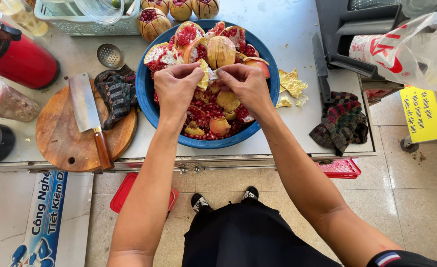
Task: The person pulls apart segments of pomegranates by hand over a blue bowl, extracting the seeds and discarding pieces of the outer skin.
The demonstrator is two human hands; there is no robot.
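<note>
Pomegranate piece (206, 75), pale and torn, sits pinched between the fingers of your left hand (176, 89) and right hand (245, 86), both closed on it above the blue bowl (147, 99) of seeds and halves. Pull too hard and seeds could spray past the rim onto the bench (287, 29), or toward the cleaver (86, 111) on its round board (60, 138).

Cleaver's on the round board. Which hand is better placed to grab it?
Probably left. The left hand is on the same side as the cleaver; the right hand would need to cross the blue bowl. Both hands grip a pomegranate piece.
</note>
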